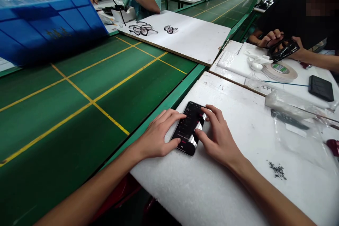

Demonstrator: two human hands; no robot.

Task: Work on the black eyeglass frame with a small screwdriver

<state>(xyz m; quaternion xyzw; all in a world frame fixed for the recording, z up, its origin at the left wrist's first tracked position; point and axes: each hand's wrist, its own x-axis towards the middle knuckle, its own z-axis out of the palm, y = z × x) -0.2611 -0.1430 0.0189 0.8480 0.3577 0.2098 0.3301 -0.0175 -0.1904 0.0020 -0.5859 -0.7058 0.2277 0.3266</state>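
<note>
A black phone (pixel 188 127) with a dark lit screen lies on the white table (pixel 212 183), tilted slightly to the right. On its left side rests my left hand (pixel 161 134), with the thumb and index fingertip at the phone's left edge and the fingers apart. My right hand (pixel 218 134) is at the right side; its thumb touches the screen's right part and its fingertips are at the upper right edge, spread from the thumb. Neither hand lifts the phone. A small pile of tiny black parts (pixel 277 170) sits to the right of my right forearm.
A green conveyor (pixel 106 88) with yellow lines runs at the left, bearing a blue bin (pixel 53 31). Eyeglass frames (pixel 143 29) lie on a white board (pixel 196 39). At the right are plastic bags (pixel 299 130), a tape roll (pixel 280 70) and a black case (pixel 321 88). Two people work nearby.
</note>
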